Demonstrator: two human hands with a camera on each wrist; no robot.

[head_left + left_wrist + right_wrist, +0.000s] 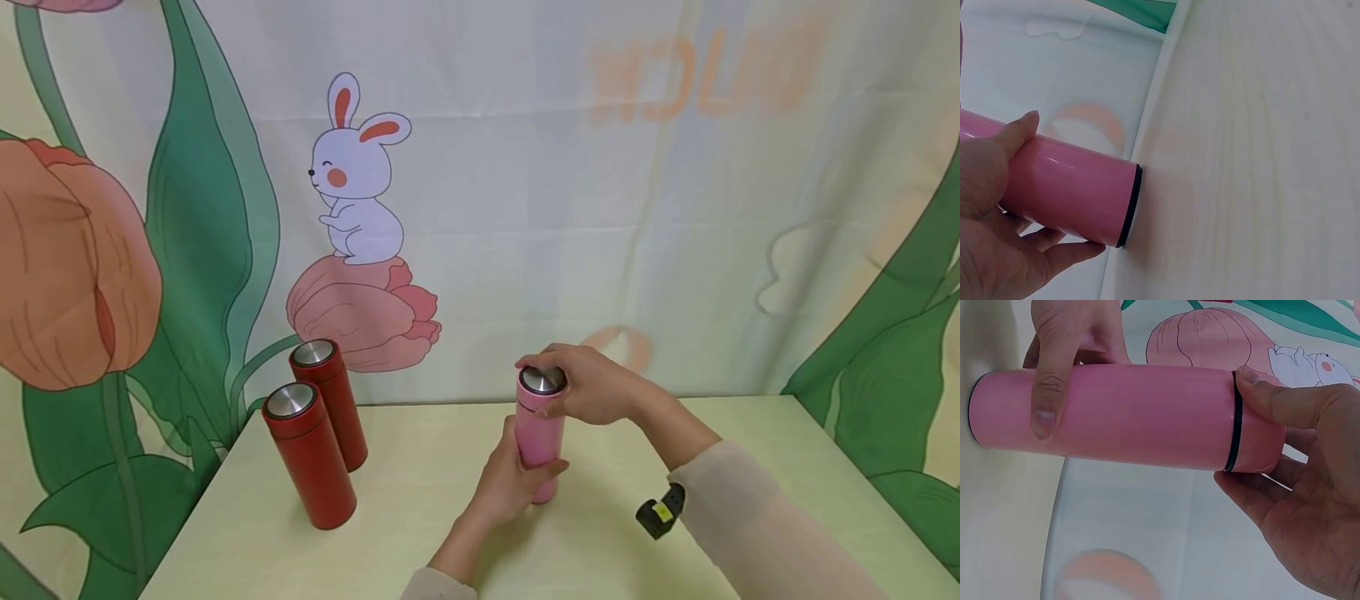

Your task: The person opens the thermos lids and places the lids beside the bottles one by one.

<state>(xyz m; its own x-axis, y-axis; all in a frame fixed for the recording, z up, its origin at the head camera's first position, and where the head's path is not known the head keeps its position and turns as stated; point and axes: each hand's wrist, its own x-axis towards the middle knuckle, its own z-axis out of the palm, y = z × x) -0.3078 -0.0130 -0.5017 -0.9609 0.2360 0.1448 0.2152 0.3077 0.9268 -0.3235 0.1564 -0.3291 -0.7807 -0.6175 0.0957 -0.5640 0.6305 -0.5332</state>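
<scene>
A pink thermos bottle (537, 442) with a silver-topped lid (543, 380) is upright, its base at the table surface. My left hand (504, 483) grips its lower body, thumb on one side and fingers round the other. Up at the lid, my right hand (596, 385) holds the pink rim between thumb and fingers. From the right wrist view, a dark ring (1234, 422) marks the seam between the lid and the body. The black-edged base (1130, 206) shows in the left wrist view.
Two red thermos bottles, a nearer one (311, 458) and a farther one (341, 408), stand at the left of the pale table (420, 533). Behind it hangs a printed curtain (487, 208) with a rabbit and tulips. A black strap device (660, 511) is by the right sleeve.
</scene>
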